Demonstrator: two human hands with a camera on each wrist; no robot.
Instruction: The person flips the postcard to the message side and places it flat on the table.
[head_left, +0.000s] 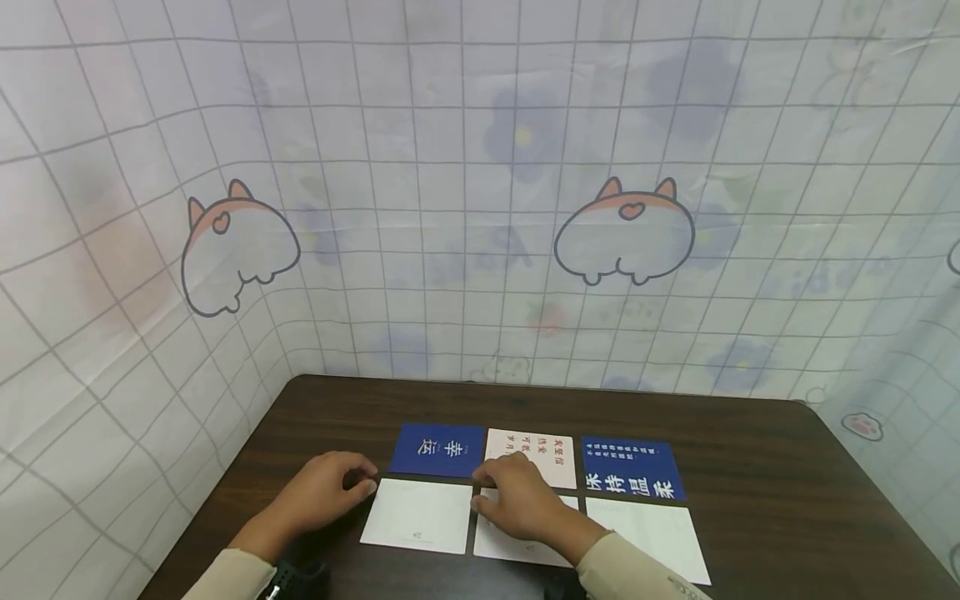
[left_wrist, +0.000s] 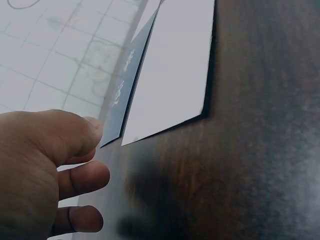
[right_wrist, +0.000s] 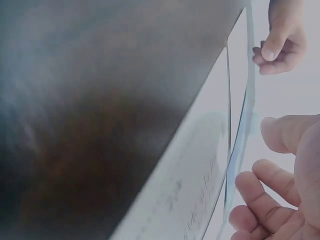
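Two rows of three cards lie on the table. In the far row are a blue card with large white characters (head_left: pixel 433 450), a white card with red writing (head_left: pixel 557 460) and a blue card with white text (head_left: pixel 637 467). The near row has a white left card (head_left: pixel 416 515), a white middle card (head_left: pixel 498 546) and a white right card (head_left: pixel 656 533). Beside the left cards is my left hand (head_left: pixel 322 487), fingers loosely bent, holding nothing. My right hand (head_left: pixel 521 500) hovers over the middle cards and partly hides both; its relaxed fingers (right_wrist: pixel 265 200) hold nothing.
The dark wooden table (head_left: pixel 780 475) meets a pale gridded curtain (head_left: pixel 465 208) at its back edge and sides. A dark strap (head_left: pixel 292 579) shows at my left wrist.
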